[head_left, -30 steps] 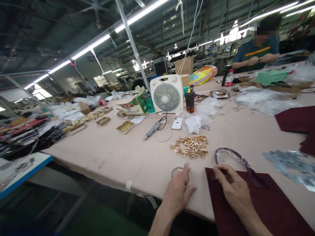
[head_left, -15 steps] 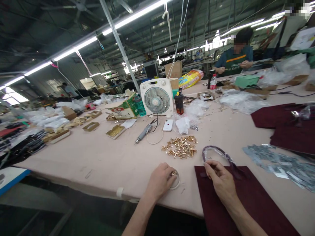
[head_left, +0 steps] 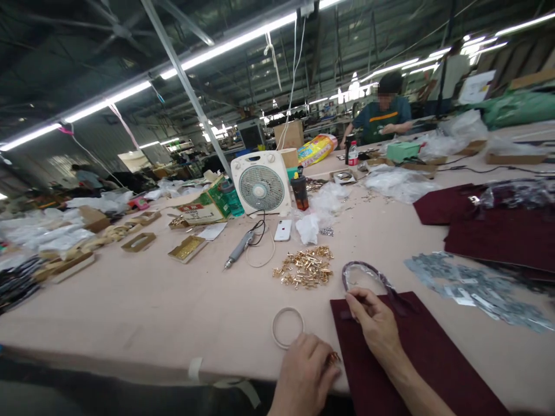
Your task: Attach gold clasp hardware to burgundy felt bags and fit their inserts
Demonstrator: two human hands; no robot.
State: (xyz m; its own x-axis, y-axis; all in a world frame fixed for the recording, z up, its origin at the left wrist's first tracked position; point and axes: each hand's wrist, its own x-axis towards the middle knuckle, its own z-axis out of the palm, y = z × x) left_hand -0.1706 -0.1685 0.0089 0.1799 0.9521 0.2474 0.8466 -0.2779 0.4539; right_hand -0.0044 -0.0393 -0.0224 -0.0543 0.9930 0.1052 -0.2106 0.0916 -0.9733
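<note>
My left hand (head_left: pixel 303 370) is closed on small gold metal fittings (head_left: pixel 333 358), their bright ends poking out past the fingertips. It is low at the table's front edge, just left of a flat maroon bag panel (head_left: pixel 416 352). Beyond that hand lies a thin pale ring (head_left: pixel 273 332), like a narrow tape roll. With thumb and fingers, my right hand (head_left: pixel 375 323) pinches the end of the dark, plastic-wrapped bag handle (head_left: pixel 368 266) above the panel. The exact grip there is partly hidden. A heap of gold fittings (head_left: pixel 306 267) is spread farther back.
A grey electric screwdriver (head_left: pixel 239 251), a white phone (head_left: pixel 283 230) and a box fan (head_left: pixel 261 188) stand or lie behind. Grey metal strips (head_left: pixel 472 289) and more maroon pieces (head_left: pixel 503 231) cover the right side. Across the table, a co-worker (head_left: pixel 381 115) sits.
My left hand has left the pale ring and come right and nearer, toward the maroon panel, with gold fittings in it. My right hand stays at the handle. The view has turned rightward.
</note>
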